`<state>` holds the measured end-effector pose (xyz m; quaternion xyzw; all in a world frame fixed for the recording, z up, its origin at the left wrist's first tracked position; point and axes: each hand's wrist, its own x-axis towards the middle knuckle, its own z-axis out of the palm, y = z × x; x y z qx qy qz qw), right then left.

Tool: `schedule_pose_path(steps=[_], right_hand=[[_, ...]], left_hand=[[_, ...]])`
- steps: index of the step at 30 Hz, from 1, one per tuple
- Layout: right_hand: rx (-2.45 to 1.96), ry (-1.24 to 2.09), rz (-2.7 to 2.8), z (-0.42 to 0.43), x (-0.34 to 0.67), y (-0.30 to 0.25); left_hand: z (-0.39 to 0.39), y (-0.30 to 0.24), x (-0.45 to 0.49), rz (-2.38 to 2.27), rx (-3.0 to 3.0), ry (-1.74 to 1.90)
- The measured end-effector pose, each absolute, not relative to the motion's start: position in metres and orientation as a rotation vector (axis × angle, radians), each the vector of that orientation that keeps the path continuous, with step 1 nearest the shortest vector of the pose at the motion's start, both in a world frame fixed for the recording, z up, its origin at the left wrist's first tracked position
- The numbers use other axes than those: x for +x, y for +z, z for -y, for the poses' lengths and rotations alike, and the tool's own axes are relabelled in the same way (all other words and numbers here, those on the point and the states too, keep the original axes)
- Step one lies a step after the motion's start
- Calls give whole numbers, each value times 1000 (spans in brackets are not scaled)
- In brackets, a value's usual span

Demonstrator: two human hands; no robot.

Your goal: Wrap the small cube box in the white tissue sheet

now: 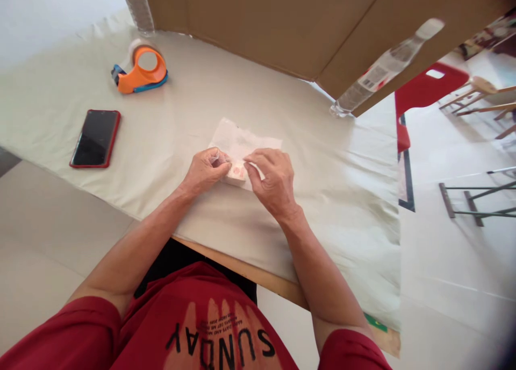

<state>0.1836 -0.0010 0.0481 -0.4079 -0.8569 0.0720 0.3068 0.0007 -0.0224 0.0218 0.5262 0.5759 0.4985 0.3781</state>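
Note:
A white sheet of thin paper (245, 136) lies on the cloth-covered table, partly hidden by my hands. Over its near part is a small pale packet (238, 172) with a reddish mark on top; its exact kind cannot be made out. My left hand (207, 169) is closed, thumb and fingers pinched at the packet's left side, with a bit of whitish, filmy material in the fingers. From the right, my right hand (273, 177) pinches the packet's other edge between thumb and fingertips.
An orange and blue tape dispenser (143, 71) and a phone with a red case (95, 139) lie to the left. A cardboard panel (258, 23) stands at the back, with a plastic bottle (382, 71) at its right and another bottle (139, 7) at its left. A red chair (431, 90) is beyond.

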Motion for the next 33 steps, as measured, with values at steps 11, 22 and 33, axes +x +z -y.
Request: schedule_pose_path(steps=[11, 22, 33], right_hand=[[-1027, 154, 2649, 8, 176, 46], [-1101, -75, 2694, 13, 164, 37], [-1103, -155, 2671, 15, 162, 35]], left_hand=[[23, 31, -11, -1608, 1425, 1125], [18, 21, -32, -2053, 1626, 1018], [18, 27, -38, -2079, 1600, 766]])
